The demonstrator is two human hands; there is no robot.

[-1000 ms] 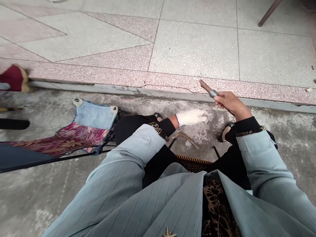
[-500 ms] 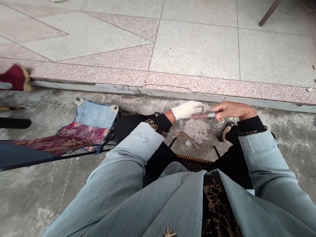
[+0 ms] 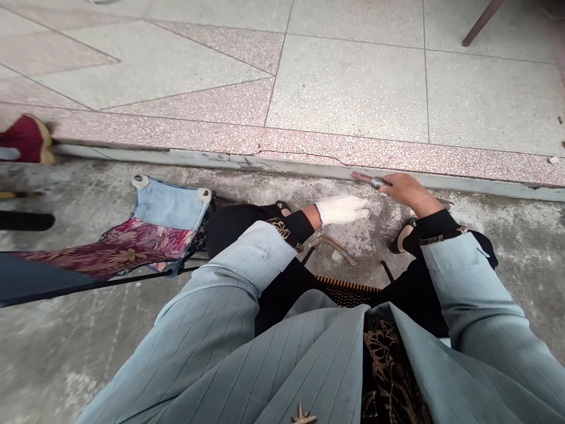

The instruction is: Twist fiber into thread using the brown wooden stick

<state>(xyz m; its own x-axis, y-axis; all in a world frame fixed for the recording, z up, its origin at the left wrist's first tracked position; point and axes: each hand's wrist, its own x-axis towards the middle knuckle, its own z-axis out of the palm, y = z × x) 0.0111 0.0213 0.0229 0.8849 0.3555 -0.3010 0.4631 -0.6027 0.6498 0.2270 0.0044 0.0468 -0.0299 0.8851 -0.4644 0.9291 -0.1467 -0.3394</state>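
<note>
My left hand, in a white knitted glove, is held low above the concrete. Its fingers are pressed together towards the right; what they pinch, if anything, is too small to make out. My bare right hand is closed around a reddish-brown rod wound with silvery wire, whose free end points left towards the step. A short tip also shows behind my right wrist. The rod is above and apart from the glove. Below the glove lies a bent brown stick-like piece on the ground.
A low terrazzo step runs across in front of me. To my left stands a folding chair with blue and floral cloth. A red shoe is at the far left. A woven seat shows between my legs. A dark furniture leg stands upper right.
My right hand has lifted slightly forward and turned, so the rod now tilts up to the left. My gloved left hand has come lower and a little right, away from the rod.
</note>
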